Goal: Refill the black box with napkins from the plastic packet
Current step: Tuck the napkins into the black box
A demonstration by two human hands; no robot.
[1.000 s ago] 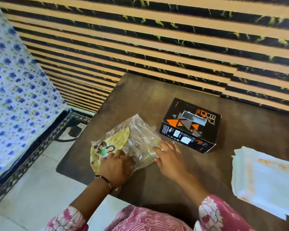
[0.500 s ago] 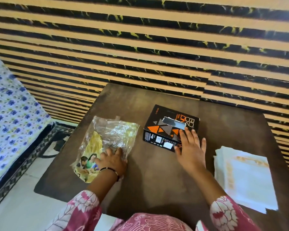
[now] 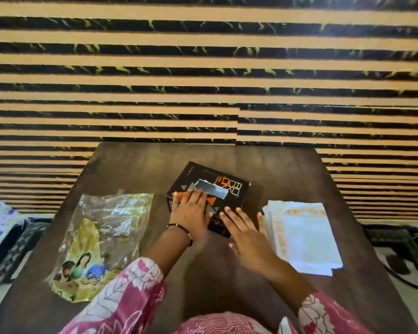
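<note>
Left hand (image 3: 191, 213) has left the crumpled clear plastic packet (image 3: 101, 237); now both hands, right hand (image 3: 246, 233) too, lie flat, fingers spread, on the black cardboard box (image 3: 215, 189). White napkin stack (image 3: 302, 237) waits right, box unfilled.

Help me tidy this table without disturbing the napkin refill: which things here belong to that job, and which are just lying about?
Part of the job:
- black cardboard box with orange triangles, left hand resting on it
- stack of white paper napkins
- crinkled clear plastic packet with a printed picture
- right hand, beside the box

Just lying about:
- dark cable on the floor
</note>
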